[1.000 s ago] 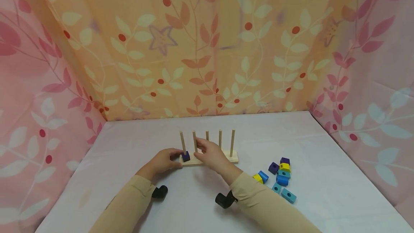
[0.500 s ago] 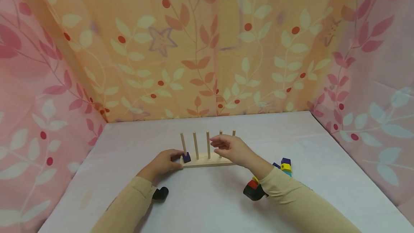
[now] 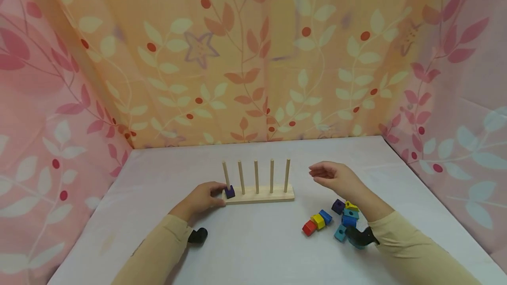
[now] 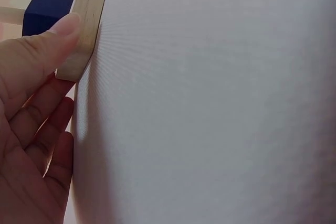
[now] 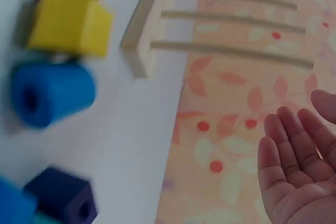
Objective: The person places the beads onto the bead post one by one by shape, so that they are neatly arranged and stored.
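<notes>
A wooden peg board [image 3: 259, 198] with several upright pegs stands on the table, a dark purple block [image 3: 229, 192] threaded low on its leftmost peg. My left hand [image 3: 203, 198] grips the board's left end. In the left wrist view the thumb [image 4: 65, 27] lies on the base near the purple block, and the other fingers are behind the end. My right hand [image 3: 336, 177] is in the air to the right of the board, holding nothing, its fingers loosely extended. Below it lie a red block [image 3: 309, 228], a yellow block [image 3: 318, 221] and a blue block [image 3: 326, 217].
More loose blocks lie under my right forearm, among them a purple block [image 3: 338, 206], a blue cylinder [image 3: 349, 221] and a teal block [image 3: 340, 233]. The wrist camera [image 3: 361, 236] partly covers this group. Patterned curtains [image 3: 253, 78] enclose the white table [image 3: 253, 254].
My right hand has moved from the second peg rightward past the board's right end, uncovering the other pegs and the red block. My left hand stays at the board's left end.
</notes>
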Demonstrator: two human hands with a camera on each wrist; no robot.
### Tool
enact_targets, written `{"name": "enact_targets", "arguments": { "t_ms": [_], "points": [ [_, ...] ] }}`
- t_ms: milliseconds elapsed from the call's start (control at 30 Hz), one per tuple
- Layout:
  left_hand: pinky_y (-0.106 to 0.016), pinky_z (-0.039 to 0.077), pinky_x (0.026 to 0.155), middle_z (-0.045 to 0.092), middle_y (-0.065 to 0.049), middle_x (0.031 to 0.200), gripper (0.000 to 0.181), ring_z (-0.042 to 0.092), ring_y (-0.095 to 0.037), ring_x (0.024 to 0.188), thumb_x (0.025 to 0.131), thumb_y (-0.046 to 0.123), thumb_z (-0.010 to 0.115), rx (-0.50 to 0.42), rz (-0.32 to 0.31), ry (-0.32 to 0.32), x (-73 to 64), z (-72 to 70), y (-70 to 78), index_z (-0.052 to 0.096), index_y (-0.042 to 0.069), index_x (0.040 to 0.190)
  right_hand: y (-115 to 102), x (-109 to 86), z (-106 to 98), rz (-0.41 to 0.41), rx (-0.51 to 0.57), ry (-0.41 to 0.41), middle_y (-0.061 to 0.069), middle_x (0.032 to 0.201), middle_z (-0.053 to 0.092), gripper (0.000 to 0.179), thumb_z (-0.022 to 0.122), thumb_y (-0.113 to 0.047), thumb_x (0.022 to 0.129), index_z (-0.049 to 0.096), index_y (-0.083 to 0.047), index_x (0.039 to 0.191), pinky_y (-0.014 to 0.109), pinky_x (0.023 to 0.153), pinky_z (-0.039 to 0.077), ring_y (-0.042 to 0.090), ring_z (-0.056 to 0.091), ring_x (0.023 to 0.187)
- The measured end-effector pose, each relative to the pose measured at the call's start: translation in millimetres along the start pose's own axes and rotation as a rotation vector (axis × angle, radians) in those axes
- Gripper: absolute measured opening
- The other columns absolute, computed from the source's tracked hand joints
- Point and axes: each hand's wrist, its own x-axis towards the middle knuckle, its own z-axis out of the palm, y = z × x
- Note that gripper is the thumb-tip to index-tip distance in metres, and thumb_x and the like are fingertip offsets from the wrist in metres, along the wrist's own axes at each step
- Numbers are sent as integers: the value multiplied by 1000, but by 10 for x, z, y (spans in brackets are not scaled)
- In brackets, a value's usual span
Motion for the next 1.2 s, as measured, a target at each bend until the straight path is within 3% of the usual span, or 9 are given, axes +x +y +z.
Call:
{"name": "enact_targets", "arguments": {
  "t_ms": [300,633,1200],
  "points": [
    [-46,33,102,58,-3,121,52,47,-25,119,70,19,78,10,-7,-11,-16,-1,28,62,15,119,411,-225,-252,119,-50,3,15,111,61,36,63,-22,87,56,-6,118,34,82,52,24,60,97],
    [-46,33,102,57,-5,122,53,47,-26,119,70,20,79,12,6,-15,-25,-4,21,61,15,119,691,-329,-268,210,-78,-73,13,110,61,38,65,-13,84,55,-2,119,34,81,52,24,59,97],
    [-45,34,102,57,-3,122,52,48,-24,119,70,20,79,-5,-19,-11,-31,-12,27,61,16,118,803,-279,-234,138,-245,-148,6,104,65,34,69,-9,80,61,-9,114,41,84,50,27,59,99]
  ]
}}
